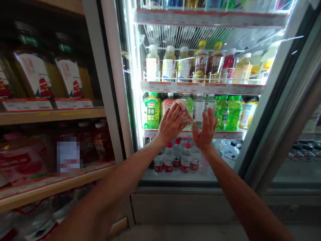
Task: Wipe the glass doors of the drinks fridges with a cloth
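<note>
My left hand (171,123) holds a crumpled, pale pinkish cloth (184,112), its fingers laid over the cloth. Both are in front of the fridge's lower bottle shelf and hide part of the bottles there. Close by on the right, my right hand (205,130) is raised, with its fingers stretched and its thumb apart; it holds nothing. One corner of the cloth reaches toward the right thumb. A green tea bottle (151,112) stands left of my hands, and another green bottle (235,113) stands to their right. Whether either hand touches a glass pane, I cannot tell.
Bottled drinks fill the lit fridge, including several small red-capped bottles (186,157) low down. A metal door frame (278,134) slants along the right. On the left, a wooden shelf (50,115) carries large bottles with white labels (31,72).
</note>
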{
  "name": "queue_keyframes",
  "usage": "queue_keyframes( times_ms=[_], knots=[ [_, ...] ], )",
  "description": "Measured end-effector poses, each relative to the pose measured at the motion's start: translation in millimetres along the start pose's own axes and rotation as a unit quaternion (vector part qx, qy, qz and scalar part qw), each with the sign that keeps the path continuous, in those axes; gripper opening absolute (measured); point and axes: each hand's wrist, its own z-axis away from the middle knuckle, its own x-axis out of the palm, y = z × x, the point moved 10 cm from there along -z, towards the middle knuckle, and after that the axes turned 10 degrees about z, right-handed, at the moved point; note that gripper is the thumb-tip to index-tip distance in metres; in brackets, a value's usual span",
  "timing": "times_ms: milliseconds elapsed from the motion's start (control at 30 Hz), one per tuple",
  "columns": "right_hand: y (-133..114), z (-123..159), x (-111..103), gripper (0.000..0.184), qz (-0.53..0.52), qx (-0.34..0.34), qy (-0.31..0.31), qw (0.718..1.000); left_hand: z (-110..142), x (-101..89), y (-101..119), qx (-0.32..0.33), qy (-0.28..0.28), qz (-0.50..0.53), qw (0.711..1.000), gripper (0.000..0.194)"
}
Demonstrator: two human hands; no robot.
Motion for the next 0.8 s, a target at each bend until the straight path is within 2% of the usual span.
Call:
queue_keyframes(
  times_ms=[67,100,167,200,233,267,367,433,500,567,600,667,700,733,800],
  knots=[
    [20,5,1,0.065,0.066,0.024,-0.002,0.998,-15,-13.5,-26,0.036,-0.011,-0.053,0.998,0.038],
    [23,9,4,0.065,0.082,0.016,-0.014,0.996,-22,-26.6,-45,0.029,0.000,-0.078,0.997,0.039],
    [21,16,8,0.065,0.096,-0.006,-0.029,0.995,-28,-65.5,-85,-0.042,0.084,-0.115,0.989,0.048],
    [20,18,9,0.065,0.099,-0.007,-0.031,0.995,-26,-77.4,-92,-0.053,0.107,-0.114,0.986,0.050],
    [19,19,8,0.065,0.102,-0.006,-0.031,0.994,-22,-79.9,-87,-0.034,0.103,-0.106,0.988,0.052],
    [19,20,8,0.064,0.104,-0.004,-0.032,0.994,-15,-74.7,-72,0.008,0.079,-0.095,0.992,0.052],
    [19,20,6,0.063,0.103,-0.004,-0.035,0.994,24,-36.9,-8,0.151,-0.032,-0.071,0.985,0.044],
    [19,19,5,0.063,0.101,-0.010,-0.031,0.994,39,-17.2,16,0.193,-0.090,-0.045,0.976,0.037],
    [19,19,5,0.062,0.099,-0.013,-0.028,0.995,28,-14.8,11,0.193,-0.103,-0.039,0.975,0.034],
    [20,19,4,0.062,0.098,-0.011,-0.024,0.995,-6,-31.6,-19,0.145,-0.056,-0.056,0.986,0.032],
    [20,19,4,0.061,0.098,-0.009,-0.023,0.995,-25,-45.1,-39,0.102,-0.012,-0.069,0.992,0.031],
    [20,19,5,0.059,0.098,-0.005,-0.023,0.995,-47,-65.7,-68,0.033,0.053,-0.084,0.995,0.033],
    [20,19,5,0.058,0.098,-0.004,-0.023,0.995,-48,-68.2,-71,0.025,0.058,-0.086,0.994,0.036],
    [20,19,5,0.057,0.097,-0.004,-0.023,0.995,-42,-64.4,-65,0.036,0.043,-0.081,0.995,0.039],
    [21,20,5,0.056,0.095,-0.005,-0.024,0.995,-13,-44.1,-33,0.094,-0.032,-0.055,0.994,0.048]
  ],
)
